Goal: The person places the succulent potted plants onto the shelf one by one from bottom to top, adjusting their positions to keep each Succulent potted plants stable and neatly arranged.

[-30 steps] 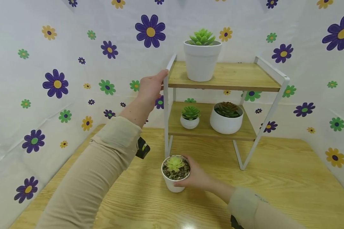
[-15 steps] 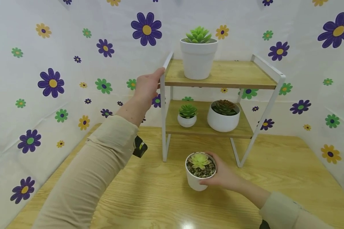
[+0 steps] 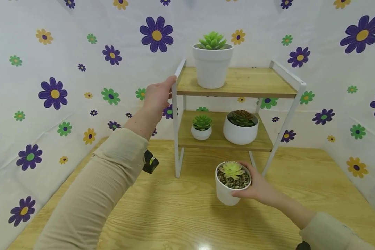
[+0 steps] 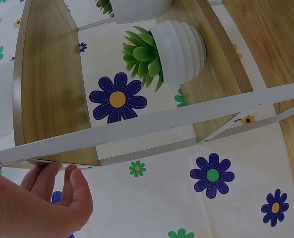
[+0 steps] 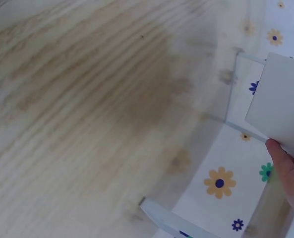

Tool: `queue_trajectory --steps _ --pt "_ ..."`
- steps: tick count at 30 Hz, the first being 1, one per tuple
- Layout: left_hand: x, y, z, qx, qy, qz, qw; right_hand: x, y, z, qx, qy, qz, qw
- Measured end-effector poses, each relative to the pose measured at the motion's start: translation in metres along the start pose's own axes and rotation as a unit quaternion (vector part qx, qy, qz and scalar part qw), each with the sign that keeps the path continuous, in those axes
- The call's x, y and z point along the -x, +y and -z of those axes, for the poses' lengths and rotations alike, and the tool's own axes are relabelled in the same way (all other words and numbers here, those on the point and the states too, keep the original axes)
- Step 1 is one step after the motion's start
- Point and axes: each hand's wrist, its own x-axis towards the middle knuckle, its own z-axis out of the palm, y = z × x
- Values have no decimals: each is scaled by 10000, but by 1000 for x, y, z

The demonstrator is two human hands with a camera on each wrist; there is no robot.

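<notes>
My left hand (image 3: 156,99) grips the white metal frame at the upper left corner of a two-tier plant shelf (image 3: 256,83). In the left wrist view its fingers (image 4: 45,178) curl at the frame's side bar (image 4: 151,123). My right hand (image 3: 260,187) holds a white potted succulent (image 3: 226,195) by its right side, thumb in front near the rim. This plant has pale yellow-green leaves over gravel, and its pot hangs in front of the shelf's lower right part, over the tabletop. In the right wrist view the white pot (image 5: 280,101) shows beside the thumb (image 5: 280,158).
On the top board stands a tall white potted plant (image 3: 212,67). The lower board bears a small green succulent (image 3: 201,132) and a wider white bowl planter (image 3: 240,132). Below lies a wooden table (image 3: 162,215); a flower-print cloth (image 3: 128,27) hangs behind.
My right hand has carried the potted succulent rightward, from in front of the shelf's left leg toward its right leg. My left hand keeps its grip on the frame. The view shifts slightly.
</notes>
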Motion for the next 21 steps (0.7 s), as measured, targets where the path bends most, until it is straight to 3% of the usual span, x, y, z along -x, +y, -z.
queue_trajectory --steps 9,21 --pt "-1 -1 -1 5 11 -29 10000 6 -24 29 587 250 51 9980" --pt "0 1 -1 -10 33 18 10000 17 -53 63 695 392 -279 9964"
